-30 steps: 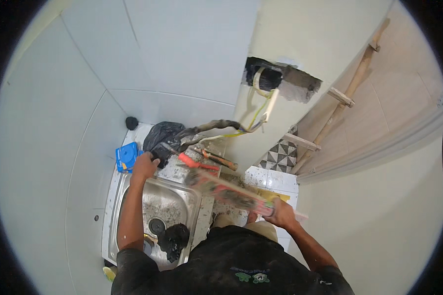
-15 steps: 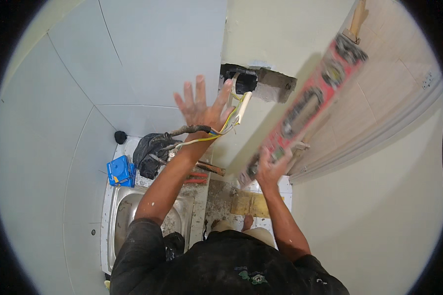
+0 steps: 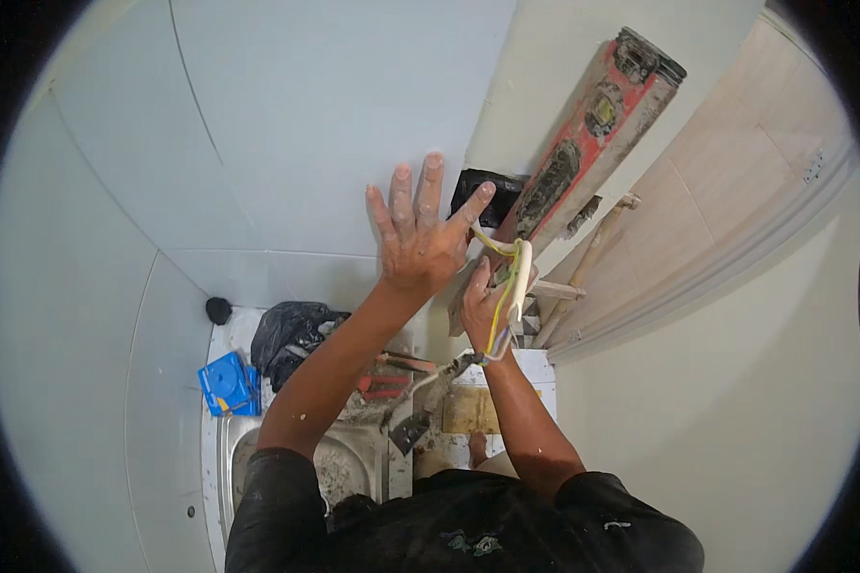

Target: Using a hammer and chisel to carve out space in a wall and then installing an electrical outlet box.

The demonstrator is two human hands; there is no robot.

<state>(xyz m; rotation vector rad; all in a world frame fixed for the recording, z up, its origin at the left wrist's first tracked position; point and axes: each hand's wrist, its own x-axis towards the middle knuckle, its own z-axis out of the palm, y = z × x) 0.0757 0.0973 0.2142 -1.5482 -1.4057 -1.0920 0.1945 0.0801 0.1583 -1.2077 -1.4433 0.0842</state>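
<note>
My left hand (image 3: 420, 239) lies with its fingers spread on the large pale tile (image 3: 325, 105), near the tile's right edge. In my right hand (image 3: 485, 307) is the lower part of a dusty red spirit level (image 3: 583, 143). The level slants up to the right against the wall, over part of the cut opening. A black box (image 3: 478, 183) shows in the opening, between my left thumb and the level. Yellow and white electrical wires (image 3: 495, 329) and a pale bent tube (image 3: 524, 277) hang in front of my right hand and hide part of the grip.
Below left is a steel sink (image 3: 354, 458) in a dirty counter. A black plastic bag (image 3: 291, 334), a blue box (image 3: 229, 384) and red-handled tools (image 3: 382, 385) lie by it. To the right, a wooden handle (image 3: 592, 258) leans near a door frame.
The level has swung left to the wall and now covers part of the opening. My left hand has settled on the tile, and the wires have dropped over my right hand.
</note>
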